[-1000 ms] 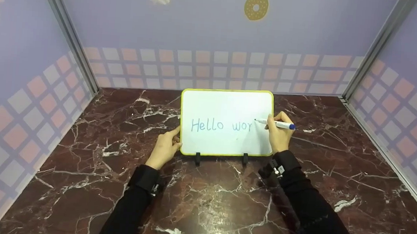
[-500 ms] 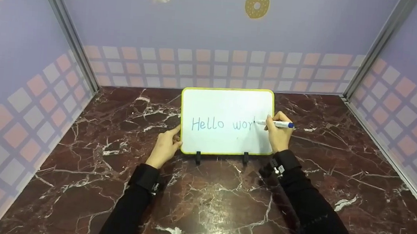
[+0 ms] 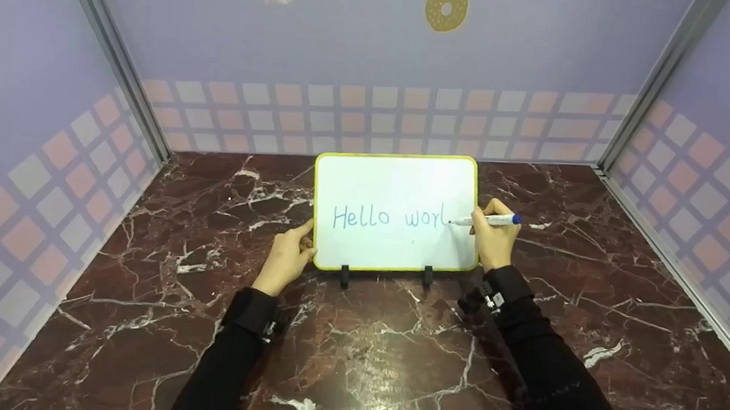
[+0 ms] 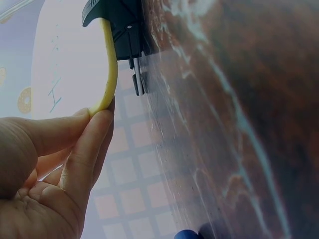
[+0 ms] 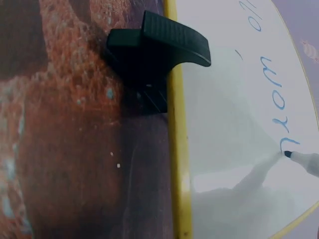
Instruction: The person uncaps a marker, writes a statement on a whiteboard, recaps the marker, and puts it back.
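A small whiteboard [image 3: 393, 181] with a yellow rim leans on a black stand, and "Hello worl" is written across it in blue. My left hand [image 3: 284, 257] holds the board's lower left corner; the left wrist view shows thumb and fingers pinching the yellow rim [image 4: 111, 74]. At the board's right side, my right hand [image 3: 494, 241] grips a white marker [image 3: 497, 220] with a blue end. Its dark tip [image 5: 288, 154] meets the board at the foot of the letter l. The right hand itself is outside the right wrist view.
Two black stand feet [image 3: 344, 276] hook the board's lower edge. Beneath is a dark red marbled tabletop [image 3: 366, 361]. Purple walls [image 3: 547, 43] with checks and doughnut pictures enclose the back and sides. A blue rounded thing [image 4: 187, 234] shows at the left wrist view's bottom edge.
The right hand has drawn the marker downward, leaving a blue letter l after "wor", its tip now at the bottom of that stroke. The left hand keeps its hold on the corner.
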`<state>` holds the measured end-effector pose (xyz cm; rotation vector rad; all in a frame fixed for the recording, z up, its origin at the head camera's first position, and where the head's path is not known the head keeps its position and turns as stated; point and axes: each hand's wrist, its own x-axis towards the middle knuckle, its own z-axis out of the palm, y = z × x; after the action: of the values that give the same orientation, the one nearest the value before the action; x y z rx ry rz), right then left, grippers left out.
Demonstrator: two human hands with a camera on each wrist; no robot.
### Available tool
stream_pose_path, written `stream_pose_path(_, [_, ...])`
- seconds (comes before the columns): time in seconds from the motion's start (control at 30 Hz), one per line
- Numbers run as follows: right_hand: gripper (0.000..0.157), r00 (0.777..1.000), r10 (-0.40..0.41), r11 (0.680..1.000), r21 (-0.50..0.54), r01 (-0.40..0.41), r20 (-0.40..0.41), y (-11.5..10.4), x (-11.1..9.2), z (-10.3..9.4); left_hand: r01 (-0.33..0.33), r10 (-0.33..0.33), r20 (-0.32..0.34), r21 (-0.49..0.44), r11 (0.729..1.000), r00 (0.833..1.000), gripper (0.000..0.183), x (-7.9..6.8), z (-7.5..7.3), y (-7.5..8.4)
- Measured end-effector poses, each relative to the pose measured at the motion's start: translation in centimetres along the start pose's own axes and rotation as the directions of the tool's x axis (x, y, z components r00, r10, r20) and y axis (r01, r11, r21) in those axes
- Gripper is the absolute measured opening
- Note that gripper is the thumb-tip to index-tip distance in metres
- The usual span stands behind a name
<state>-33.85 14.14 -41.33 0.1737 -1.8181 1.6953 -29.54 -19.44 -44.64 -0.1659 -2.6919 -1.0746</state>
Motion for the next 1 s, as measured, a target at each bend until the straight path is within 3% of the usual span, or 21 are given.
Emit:
stream_pose_path(0.2, [0.027, 0.996, -0.034, 0.999, 0.037, 0.037, -0.081, 0.30, 0.10, -0.19, -0.014, 0.014, -0.019, 0.012, 1.000, 1.000, 0.060, 0.04, 0.01, -0.08])
stream_pose_path(0.57, [0.030, 0.998, -0.053, 0.999, -0.006, 0.053, -0.046, 0.49, 0.07, -0.08, -0.005, 0.005, -0.011, -0.004, 1.000, 1.000, 0.060, 0.04, 0.07, -0.07])
stream_pose_path(0.87, [0.031, 0.999, -0.001, 0.998, -0.067, 0.004, 0.047, 0.15, -0.04, -0.67, 0.016, -0.016, 0.016, -0.002, 1.000, 1.000, 0.060, -0.12, -0.07, -0.10])
stream_pose_path(1.0, [0.031, 1.000, -0.006, 0.999, -0.047, 0.007, 0.021, 0.29, 0.16, -0.77, 0.011, -0.011, 0.014, 0.005, 1.000, 1.000, 0.060, -0.20, -0.04, -0.01])
